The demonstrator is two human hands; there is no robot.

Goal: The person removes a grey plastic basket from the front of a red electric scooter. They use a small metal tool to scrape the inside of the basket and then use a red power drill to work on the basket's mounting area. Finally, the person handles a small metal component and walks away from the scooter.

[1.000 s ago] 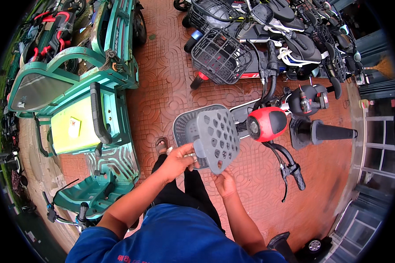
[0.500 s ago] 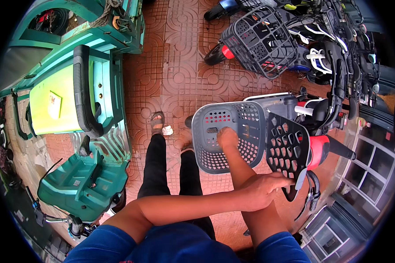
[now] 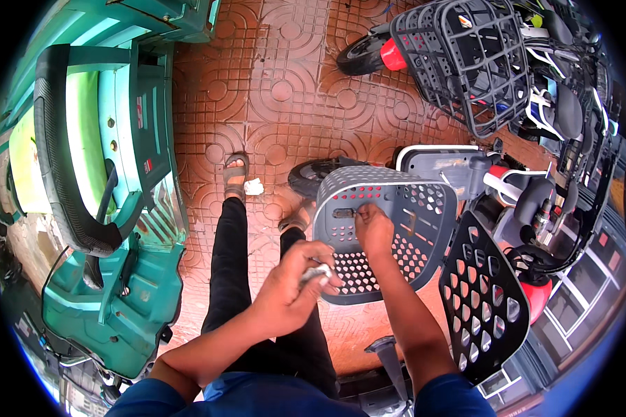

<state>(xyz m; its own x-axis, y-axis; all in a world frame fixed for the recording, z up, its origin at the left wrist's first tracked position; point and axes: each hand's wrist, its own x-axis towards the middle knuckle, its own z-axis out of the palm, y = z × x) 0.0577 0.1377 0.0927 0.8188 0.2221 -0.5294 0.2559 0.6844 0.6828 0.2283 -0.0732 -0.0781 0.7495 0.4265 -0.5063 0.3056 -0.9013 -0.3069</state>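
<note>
My left hand is closed on a small whitish item, too small to make out, just in front of a grey plastic basket. My right hand is inside that basket, fingers pinched at its inner wall beside a slotted recess; what they hold is hidden. The basket's perforated lid hangs open on the right, over a red-and-black scooter. The scooter's deck lies behind the basket, and its front tyre shows at the basket's upper left.
A green cargo tricycle stands at the left. Parked scooters with a black wire basket crowd the upper right. A drill rests on the nearer scooter. My feet in sandals stand on red paving, by a white scrap.
My left hand has left the lid and moved left, in front of the basket. The lid has swung open rightward. My right hand went from the lid into the basket. The view has shifted.
</note>
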